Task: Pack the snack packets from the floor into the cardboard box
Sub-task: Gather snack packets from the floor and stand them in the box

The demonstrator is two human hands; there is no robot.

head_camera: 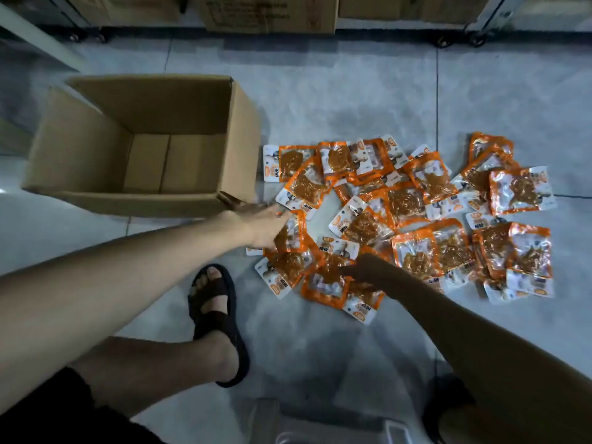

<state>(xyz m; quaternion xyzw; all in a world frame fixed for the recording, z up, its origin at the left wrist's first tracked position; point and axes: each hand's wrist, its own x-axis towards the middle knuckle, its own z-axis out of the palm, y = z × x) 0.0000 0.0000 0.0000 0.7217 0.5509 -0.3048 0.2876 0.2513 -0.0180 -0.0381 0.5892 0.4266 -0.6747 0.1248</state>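
Observation:
An open cardboard box (96, 155) stands on the floor at the left, with nothing visible inside it. Several orange and white snack packets (407, 200) lie scattered on the tiles to its right. My left hand (262, 224) reaches over the near left edge of the pile, fingers spread and resting on a packet (293, 230). My right hand (368, 270) lies on the packets at the pile's front edge, fingers bent down onto a packet (326, 280); whether it grips one I cannot tell.
My left foot in a dark sandal (214, 318) is planted in front of the pile, my right foot (448, 408) at the lower right. Closed cartons (269, 14) and wheeled racks (458, 36) line the far side. A pale stool edge (320, 424) shows at the bottom.

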